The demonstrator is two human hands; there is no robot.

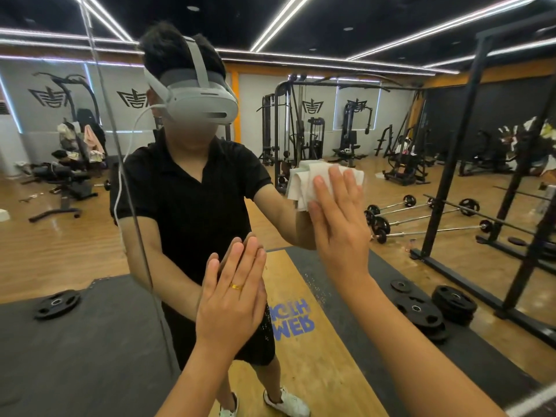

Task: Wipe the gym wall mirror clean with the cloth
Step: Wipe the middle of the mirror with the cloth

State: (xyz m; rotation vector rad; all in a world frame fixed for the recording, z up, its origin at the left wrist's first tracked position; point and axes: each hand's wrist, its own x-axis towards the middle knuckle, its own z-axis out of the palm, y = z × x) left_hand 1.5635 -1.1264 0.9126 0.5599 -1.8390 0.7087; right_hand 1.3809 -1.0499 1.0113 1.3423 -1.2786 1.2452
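Two bare forearms rise from the bottom edge toward the glass, each ending in a flat hand.

The cloth [304, 182], white and bunched into loose folds, sits against the mirror [75, 251] at about chest height, right of centre. The right hand [340, 218] presses it there with straight, slightly spread fingers. Only their upper part covers the fabric, and most of the wad sticks out to the left. Nothing curls round the cloth, so pressure alone keeps it up.

Lower and to the left, the left hand [231, 299] lies palm-flat on the glass, fingers straight and close together, a ring [236, 286] on one of them. A vertical seam [132, 212] between panels runs just left of that hand. Reflected behind are barbells [421, 212] and stacked plates [433, 311] on the floor.

I see two likely troubles. The cloth is pinned and not gripped, so a quick sweep or a lighter push could let it slide out and drop. The bracing left palm will probably leave a print on the glass, so that patch will need a pass of its own. The wad may also streak where its folds touch unevenly.
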